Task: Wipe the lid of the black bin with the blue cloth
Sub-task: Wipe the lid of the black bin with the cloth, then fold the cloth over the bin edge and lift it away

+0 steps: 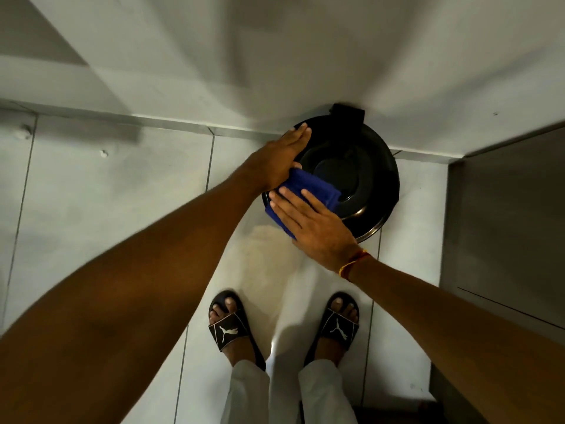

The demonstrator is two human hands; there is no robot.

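The black bin stands on the floor against the white wall, seen from above. Its round glossy lid (370,166) has a raised disc in the middle and a hinge block at the back. A folded blue cloth (315,186) lies on the lid's near left part. My right hand (308,223) presses flat on the cloth, fingers spread and pointing up-left. My left hand (281,157) rests flat on the lid's left rim, fingers together, thumb touching the cloth's far edge.
White floor tiles (107,191) surround the bin. The white wall (275,71) runs behind it. A grey cabinet or door panel (504,224) stands close on the right. My feet in black slides (229,322) are just below the bin.
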